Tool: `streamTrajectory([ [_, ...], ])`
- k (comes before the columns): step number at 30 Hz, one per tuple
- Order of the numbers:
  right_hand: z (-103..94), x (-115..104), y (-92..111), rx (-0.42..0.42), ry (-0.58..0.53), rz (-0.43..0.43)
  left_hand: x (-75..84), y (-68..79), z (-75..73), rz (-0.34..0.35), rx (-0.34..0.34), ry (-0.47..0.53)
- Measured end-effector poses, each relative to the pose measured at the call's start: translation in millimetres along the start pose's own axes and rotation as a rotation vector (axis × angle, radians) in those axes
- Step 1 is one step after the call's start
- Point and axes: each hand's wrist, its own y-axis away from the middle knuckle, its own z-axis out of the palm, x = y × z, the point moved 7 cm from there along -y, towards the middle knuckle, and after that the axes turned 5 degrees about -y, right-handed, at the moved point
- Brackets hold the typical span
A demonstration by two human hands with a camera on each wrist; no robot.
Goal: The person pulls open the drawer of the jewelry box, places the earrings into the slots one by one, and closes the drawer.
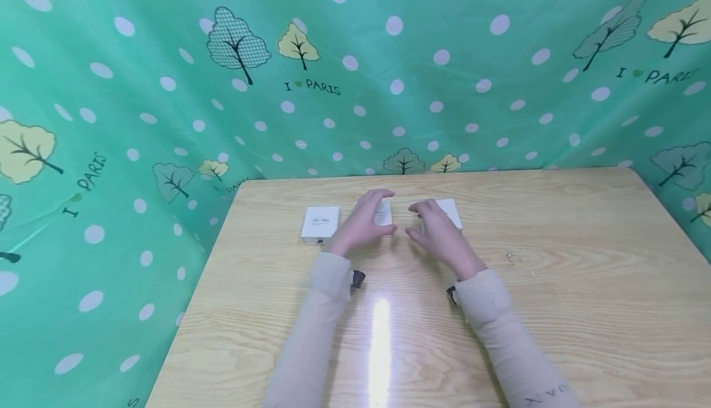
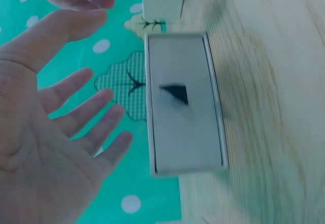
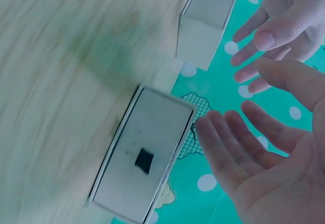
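My left hand point(image 1: 362, 224) hovers over the middle white box point(image 1: 383, 213), its fingers relaxed and parted around nothing. In the left wrist view that box point(image 2: 185, 137) shows a side with a black tab point(image 2: 176, 93), and the hand's fingers stay beside it. My right hand point(image 1: 442, 239) is held loosely at the right-hand white box point(image 1: 449, 210), partly covering it in the head view. From the right wrist, this box point(image 3: 152, 117) also carries a black tab point(image 3: 144, 160), with the fingertips close to its edge. The two hands face each other, thumbs and fingers spread.
A third white box point(image 1: 321, 223) with printing on its lid sits to the left. Several tiny shiny pieces point(image 1: 511, 256) lie on the wooden table point(image 1: 583, 309) at right. A green dotted cloth point(image 1: 355, 44) hangs behind the table and along its left.
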Motion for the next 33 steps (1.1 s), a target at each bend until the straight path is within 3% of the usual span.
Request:
streamTrajectory([
  [15,33.0,-7,-10,-0.067,-0.043,-0.009,-33.7,12.3,-10.1,-0.070,-0.011,-0.028],
  [22,45.1,-6,-16,-0.092,-0.065,0.040,-42.0,10.8,-11.1,-0.094,-0.009,0.001],
  [33,55.7,-8,-24,-0.058,-0.107,0.053,-52.8,7.0,-3.4,-0.127,-0.018,0.057],
])
